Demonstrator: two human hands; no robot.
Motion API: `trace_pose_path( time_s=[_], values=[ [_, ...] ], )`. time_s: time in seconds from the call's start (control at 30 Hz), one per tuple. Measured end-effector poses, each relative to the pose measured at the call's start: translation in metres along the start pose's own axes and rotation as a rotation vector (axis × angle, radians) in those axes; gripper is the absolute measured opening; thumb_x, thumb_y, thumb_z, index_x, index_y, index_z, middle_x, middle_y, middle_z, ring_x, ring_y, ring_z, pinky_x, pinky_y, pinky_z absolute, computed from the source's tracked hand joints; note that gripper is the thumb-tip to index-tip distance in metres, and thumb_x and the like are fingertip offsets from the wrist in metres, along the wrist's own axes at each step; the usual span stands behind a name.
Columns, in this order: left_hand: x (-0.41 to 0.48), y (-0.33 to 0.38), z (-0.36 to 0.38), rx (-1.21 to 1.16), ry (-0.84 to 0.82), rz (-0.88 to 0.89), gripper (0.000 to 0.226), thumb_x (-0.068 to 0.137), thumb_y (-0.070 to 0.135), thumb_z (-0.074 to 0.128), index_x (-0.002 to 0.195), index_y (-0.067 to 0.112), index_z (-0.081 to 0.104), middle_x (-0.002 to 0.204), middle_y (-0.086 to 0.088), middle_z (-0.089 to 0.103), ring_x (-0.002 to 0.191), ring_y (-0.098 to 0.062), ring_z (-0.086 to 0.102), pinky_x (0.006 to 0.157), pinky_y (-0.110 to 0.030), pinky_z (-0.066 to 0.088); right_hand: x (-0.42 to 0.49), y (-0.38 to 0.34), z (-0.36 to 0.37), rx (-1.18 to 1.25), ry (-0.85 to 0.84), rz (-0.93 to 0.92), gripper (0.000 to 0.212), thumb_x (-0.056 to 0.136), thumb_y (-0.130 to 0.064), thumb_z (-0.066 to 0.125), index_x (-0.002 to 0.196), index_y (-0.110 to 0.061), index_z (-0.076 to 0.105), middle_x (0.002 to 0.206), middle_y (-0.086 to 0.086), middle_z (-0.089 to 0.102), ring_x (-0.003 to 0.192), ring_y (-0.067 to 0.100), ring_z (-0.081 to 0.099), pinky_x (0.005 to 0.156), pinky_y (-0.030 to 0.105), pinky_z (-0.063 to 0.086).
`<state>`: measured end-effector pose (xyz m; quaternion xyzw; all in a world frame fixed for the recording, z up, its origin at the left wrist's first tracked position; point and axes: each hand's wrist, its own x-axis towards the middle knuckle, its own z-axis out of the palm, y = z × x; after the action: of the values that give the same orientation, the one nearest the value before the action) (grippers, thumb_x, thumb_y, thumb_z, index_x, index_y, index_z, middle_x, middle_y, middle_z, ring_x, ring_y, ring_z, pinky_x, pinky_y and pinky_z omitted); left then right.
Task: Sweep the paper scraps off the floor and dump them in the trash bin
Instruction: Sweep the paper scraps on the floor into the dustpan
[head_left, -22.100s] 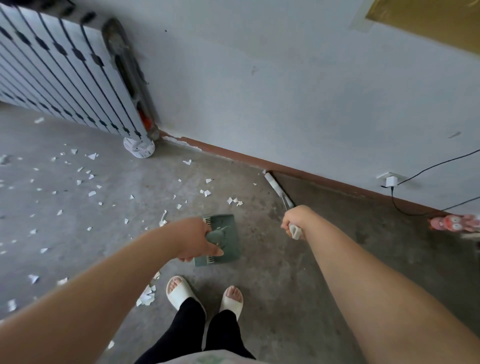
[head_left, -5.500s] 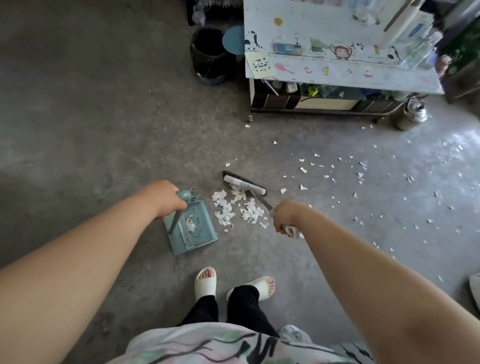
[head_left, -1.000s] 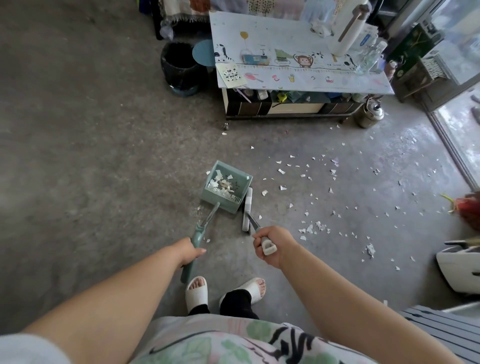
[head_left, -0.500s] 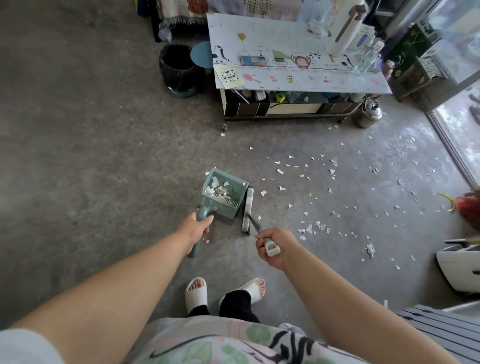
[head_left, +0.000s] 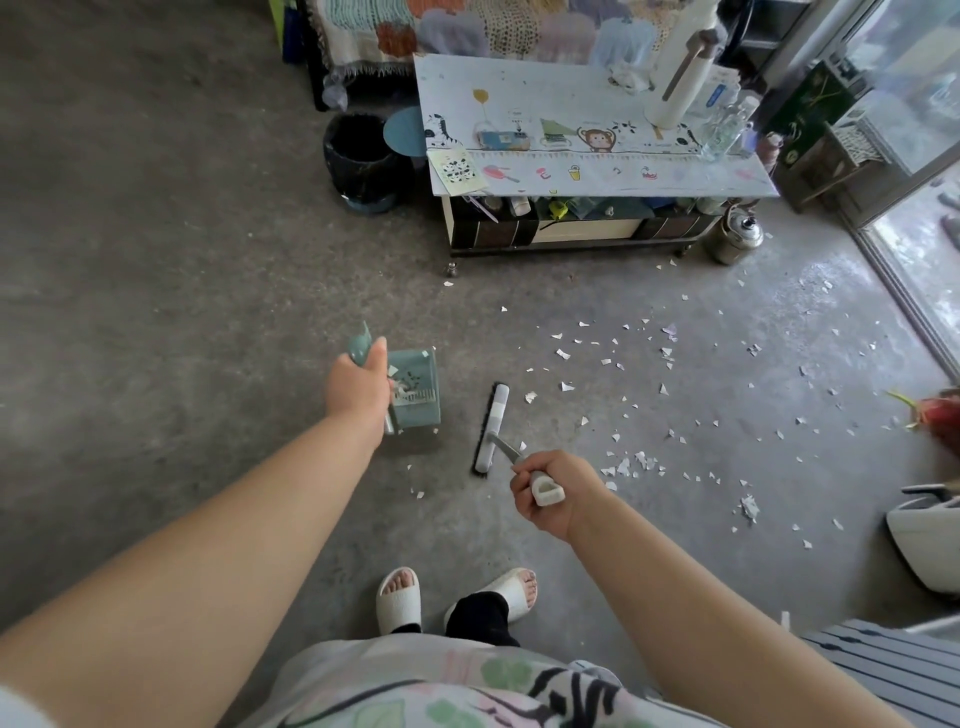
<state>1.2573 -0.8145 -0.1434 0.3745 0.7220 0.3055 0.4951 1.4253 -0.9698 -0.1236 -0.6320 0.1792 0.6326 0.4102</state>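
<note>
Bare floor is lying open leftward to the trash bin; the low table is blocking the right approach.

No readable words, brands or numbers anywhere. Only cartoon pictures along the front edge of the low table's cloth; print on the green box too blurred to read.

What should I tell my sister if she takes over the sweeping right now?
Left hand: shut on the dustpan handle, pan raised, a few scraps in it.
Right hand: shut on the broom handle, brush head down on the floor.
Done: one pile scooped up.
Left: many paper scraps lie to the right of the broom, out toward the glass door. Sweep them up, then empty the pan into the black trash bin beside the low table.
</note>
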Motion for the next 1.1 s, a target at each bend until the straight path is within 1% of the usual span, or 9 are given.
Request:
trace_pose_path(
  time_s=[0.07, 0.13, 0.27, 0.5, 0.73, 0.83, 0.9, 0.97, 1.1],
  values=[
    [0.004, 0.005, -0.006, -0.028, 0.021, 0.01, 0.044, 0.092, 0.047, 0.054, 0.103, 0.005, 0.063, 0.079, -0.013, 0.067, 0.074, -0.032, 0.068, 0.08, -0.044, 0.057, -0.007, 0.002, 0.006, -0.002, -0.045, 0.022, 0.016, 0.086, 0.009, 0.043, 0.076, -0.003, 0.047, 0.056, 0.007, 0.046, 0.04, 0.011, 0.045, 0.034, 0.015, 0.037],
    [0.006, 0.007, -0.01, -0.025, 0.02, 0.029, 0.043, 0.094, 0.045, 0.053, 0.103, 0.004, 0.063, 0.068, -0.003, 0.061, 0.058, -0.02, 0.059, 0.078, -0.041, 0.056, -0.011, 0.005, 0.012, -0.004, -0.092, 0.06, 0.013, 0.087, 0.008, 0.043, 0.08, -0.003, 0.047, 0.051, 0.007, 0.049, 0.039, 0.009, 0.045, 0.034, 0.014, 0.036],
    [0.006, 0.013, -0.015, -0.022, 0.023, 0.074, 0.038, 0.093, 0.045, 0.054, 0.097, 0.008, 0.063, 0.066, 0.002, 0.059, 0.056, -0.013, 0.055, 0.078, -0.04, 0.056, -0.011, 0.014, 0.024, -0.012, -0.187, 0.158, 0.012, 0.086, 0.006, 0.042, 0.09, -0.005, 0.044, 0.052, 0.007, 0.048, 0.036, 0.009, 0.047, 0.032, 0.014, 0.036],
    [0.006, 0.01, -0.03, -0.004, 0.079, 0.075, 0.038, 0.085, 0.05, 0.059, 0.09, 0.012, 0.062, 0.083, -0.011, 0.067, 0.089, -0.038, 0.068, 0.078, -0.046, 0.058, 0.02, 0.035, 0.038, -0.071, -0.288, 0.321, 0.028, 0.087, 0.004, 0.04, 0.114, -0.005, 0.04, 0.061, 0.005, 0.044, 0.036, 0.009, 0.048, 0.029, 0.014, 0.035],
    [0.008, -0.003, -0.041, -0.042, 0.112, 0.042, 0.027, 0.078, 0.043, 0.062, 0.083, 0.016, 0.06, 0.087, -0.022, 0.069, 0.091, -0.043, 0.067, 0.069, -0.044, 0.055, 0.044, 0.028, 0.017, -0.03, -0.219, 0.326, 0.011, 0.09, 0.002, 0.038, 0.096, -0.001, 0.046, 0.05, 0.009, 0.049, 0.032, 0.011, 0.048, 0.028, 0.013, 0.032],
    [0.006, -0.007, -0.043, -0.054, 0.104, 0.018, 0.03, 0.068, 0.048, 0.062, 0.074, 0.019, 0.058, 0.093, -0.024, 0.07, 0.09, -0.044, 0.067, 0.071, -0.049, 0.056, 0.044, 0.01, -0.002, 0.051, -0.149, 0.262, 0.017, 0.073, 0.008, 0.042, 0.087, -0.002, 0.047, 0.05, 0.009, 0.049, 0.031, 0.011, 0.047, 0.028, 0.011, 0.031],
    [0.007, -0.008, -0.044, -0.052, 0.092, 0.001, 0.03, 0.062, 0.048, 0.059, 0.07, 0.02, 0.057, 0.086, -0.024, 0.069, 0.082, -0.045, 0.067, 0.065, -0.046, 0.053, 0.045, -0.003, -0.016, 0.104, -0.115, 0.229, 0.021, 0.064, 0.006, 0.043, 0.084, -0.002, 0.046, 0.052, 0.01, 0.05, 0.03, 0.012, 0.047, 0.028, 0.01, 0.031],
    [0.007, -0.009, -0.045, -0.038, 0.075, 0.007, 0.026, 0.062, 0.044, 0.058, 0.069, 0.019, 0.056, 0.077, -0.021, 0.065, 0.065, -0.036, 0.06, 0.06, -0.037, 0.045, 0.047, -0.015, -0.027, 0.137, -0.084, 0.19, 0.02, 0.062, 0.005, 0.043, 0.081, -0.002, 0.045, 0.054, 0.01, 0.049, 0.029, 0.012, 0.046, 0.027, 0.01, 0.031],
    [0.007, -0.013, -0.047, 0.008, 0.058, 0.015, 0.023, 0.063, 0.041, 0.058, 0.068, 0.018, 0.056, 0.064, -0.006, 0.059, 0.061, -0.024, 0.055, 0.058, -0.037, 0.044, 0.05, -0.031, -0.038, 0.089, 0.006, 0.132, 0.011, 0.072, 0.006, 0.041, 0.08, -0.002, 0.045, 0.069, 0.006, 0.044, 0.028, 0.012, 0.045, 0.026, 0.011, 0.031]
  ],
)
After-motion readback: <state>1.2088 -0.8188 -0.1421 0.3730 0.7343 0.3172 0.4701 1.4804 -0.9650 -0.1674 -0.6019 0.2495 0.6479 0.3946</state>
